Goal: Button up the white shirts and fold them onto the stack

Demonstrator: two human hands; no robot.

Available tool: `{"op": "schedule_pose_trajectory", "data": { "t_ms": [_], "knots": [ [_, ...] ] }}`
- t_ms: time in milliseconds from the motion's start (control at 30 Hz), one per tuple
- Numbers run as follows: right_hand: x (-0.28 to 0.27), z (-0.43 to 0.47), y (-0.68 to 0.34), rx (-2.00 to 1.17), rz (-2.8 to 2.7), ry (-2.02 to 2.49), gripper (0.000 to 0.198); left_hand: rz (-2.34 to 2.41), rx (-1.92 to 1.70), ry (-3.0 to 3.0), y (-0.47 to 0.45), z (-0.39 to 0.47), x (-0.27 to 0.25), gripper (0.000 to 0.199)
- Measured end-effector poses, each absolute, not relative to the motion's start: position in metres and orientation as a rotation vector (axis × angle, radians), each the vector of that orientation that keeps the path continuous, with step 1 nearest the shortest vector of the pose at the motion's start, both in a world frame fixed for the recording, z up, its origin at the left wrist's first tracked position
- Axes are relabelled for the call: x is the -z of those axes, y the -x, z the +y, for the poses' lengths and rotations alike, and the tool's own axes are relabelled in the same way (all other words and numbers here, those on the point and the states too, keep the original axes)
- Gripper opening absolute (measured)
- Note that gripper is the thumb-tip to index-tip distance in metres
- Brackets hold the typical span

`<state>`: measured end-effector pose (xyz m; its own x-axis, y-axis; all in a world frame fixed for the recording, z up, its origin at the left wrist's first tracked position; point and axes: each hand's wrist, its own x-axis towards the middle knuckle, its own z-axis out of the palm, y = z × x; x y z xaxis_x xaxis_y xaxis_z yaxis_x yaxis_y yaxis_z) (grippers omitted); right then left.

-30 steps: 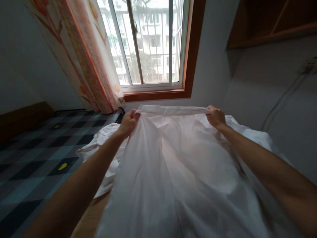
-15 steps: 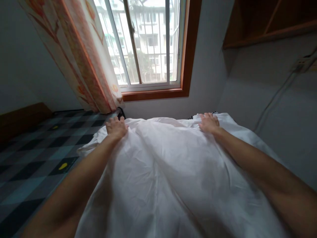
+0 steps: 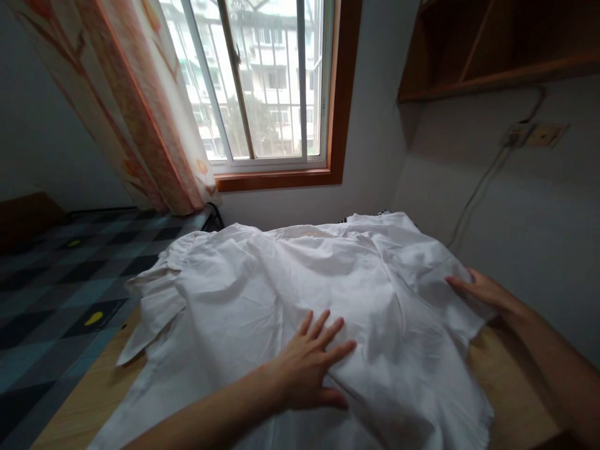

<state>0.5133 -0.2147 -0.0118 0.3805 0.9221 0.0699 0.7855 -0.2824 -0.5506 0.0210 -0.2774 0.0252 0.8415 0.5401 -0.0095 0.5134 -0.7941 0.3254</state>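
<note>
A white shirt (image 3: 337, 281), creased, with a gathered ruffled edge at its left side, is spread over a wooden table (image 3: 513, 387). My left hand (image 3: 312, 359) lies palm down on the middle of the cloth, fingers spread. At the shirt's right sleeve is my right hand (image 3: 482, 290), its thumb stretched over the fabric and its other fingers bent round the far edge, partly hidden.
To the left is a bed with a dark checked cover (image 3: 89, 281). A flowered curtain (image 3: 126, 106) hangs by the window (image 3: 262, 87). On the right wall are a wooden shelf (image 3: 469, 81) and a socket (image 3: 546, 134) with a cable.
Both hands have left the shirt's far edge. My left hand came back to the middle; my right moved outward to the right sleeve. The cloth now lies flatter, and the view turned slightly right.
</note>
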Motion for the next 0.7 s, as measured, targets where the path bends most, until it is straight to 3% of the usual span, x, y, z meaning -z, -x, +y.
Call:
{"op": "schedule_pose_trajectory", "data": {
  "t_ms": [67,167,367,433,533,600,700],
  "knots": [
    [0.015,-0.229,-0.513,-0.528,-1.425,2.083,0.047,0.742,-0.067,-2.685,-0.020,-0.279,-0.015,0.088],
    [0.006,-0.237,-0.507,-0.304,-1.343,2.130,0.033,0.712,-0.057,-2.659,-0.012,-0.276,-0.013,0.086],
    [-0.073,-0.245,-0.437,-0.108,-1.229,1.773,0.032,0.710,-0.131,-2.483,-0.006,-0.275,-0.017,0.083],
    [-0.102,-0.262,-0.388,-0.102,-1.458,1.555,0.029,0.769,-0.286,-2.271,-0.007,-0.273,-0.012,0.079],
    [-0.122,-0.298,-0.310,-0.454,-2.280,1.087,0.029,0.889,-0.646,-1.669,-0.010,-0.267,-0.007,0.081],
    [-0.117,-0.320,-0.271,-0.614,-2.691,0.824,0.031,0.887,-0.838,-1.248,-0.012,-0.262,-0.010,0.086],
    [-0.095,-0.340,-0.248,-0.805,-2.852,0.679,0.040,0.828,-0.951,-0.889,-0.015,-0.257,-0.023,0.083]
  ]
}}
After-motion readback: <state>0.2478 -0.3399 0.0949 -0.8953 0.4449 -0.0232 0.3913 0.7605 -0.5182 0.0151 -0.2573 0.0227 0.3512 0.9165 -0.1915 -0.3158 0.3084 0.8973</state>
